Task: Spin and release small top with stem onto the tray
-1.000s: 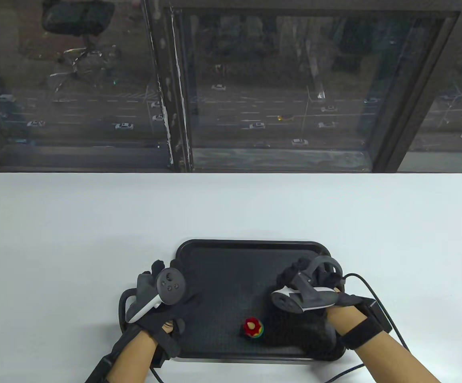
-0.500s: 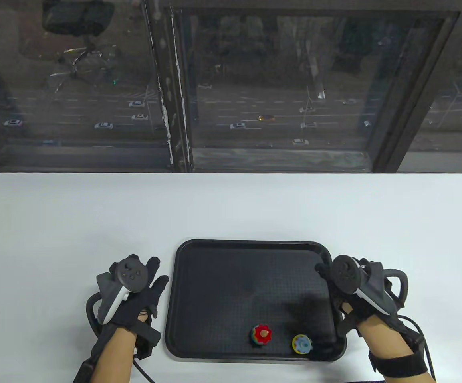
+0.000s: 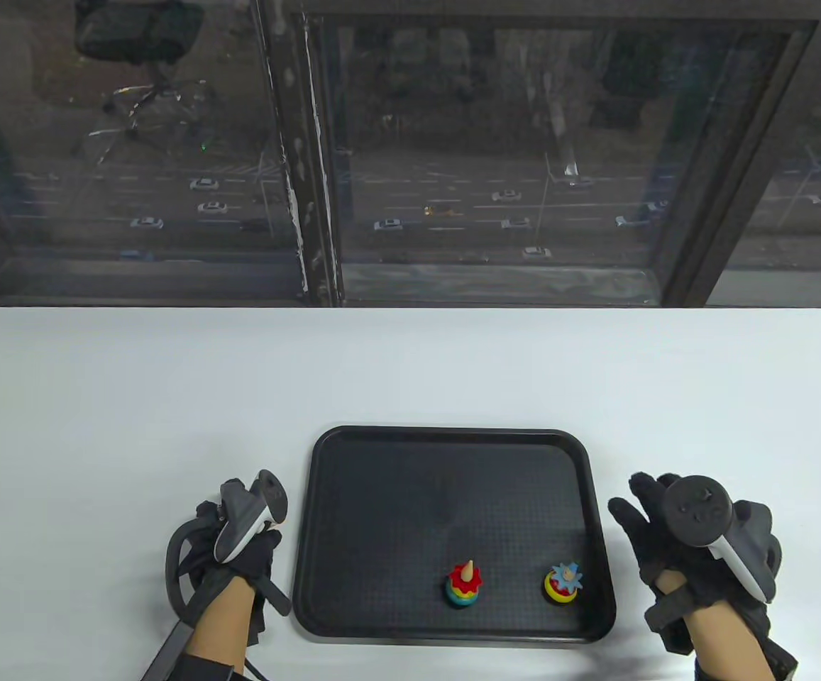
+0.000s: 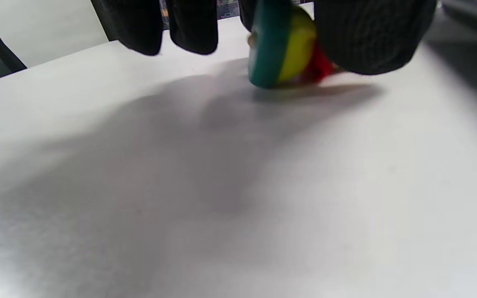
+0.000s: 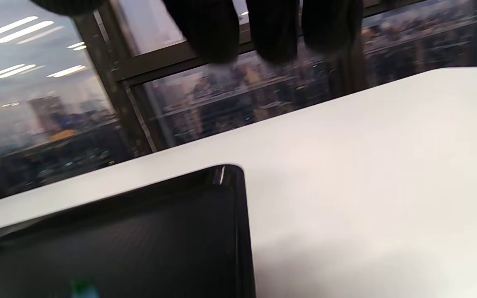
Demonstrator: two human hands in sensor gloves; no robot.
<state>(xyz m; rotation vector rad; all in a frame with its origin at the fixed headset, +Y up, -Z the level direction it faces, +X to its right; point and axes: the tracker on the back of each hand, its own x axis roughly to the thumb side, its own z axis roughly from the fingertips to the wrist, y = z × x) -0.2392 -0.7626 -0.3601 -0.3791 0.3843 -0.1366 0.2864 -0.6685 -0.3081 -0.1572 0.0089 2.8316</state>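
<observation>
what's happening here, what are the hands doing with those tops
A person in sensor gloves works at a white table with a black tray between the hands. Two small tops stand on the tray's near side, untouched. The left hand rests on the table left of the tray and holds a third top in its fingers. The right hand lies open to the tray's right, holding nothing.

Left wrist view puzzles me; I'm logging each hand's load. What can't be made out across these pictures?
- Teal, yellow and red top: left wrist view, blurred, its stem covered by the gloved fingers that grip it.
- Same top, table view: hidden under the left hand and its tracker.
- Black plastic tray, right wrist view: blurred, its near part cut off by the bottom edge.
</observation>
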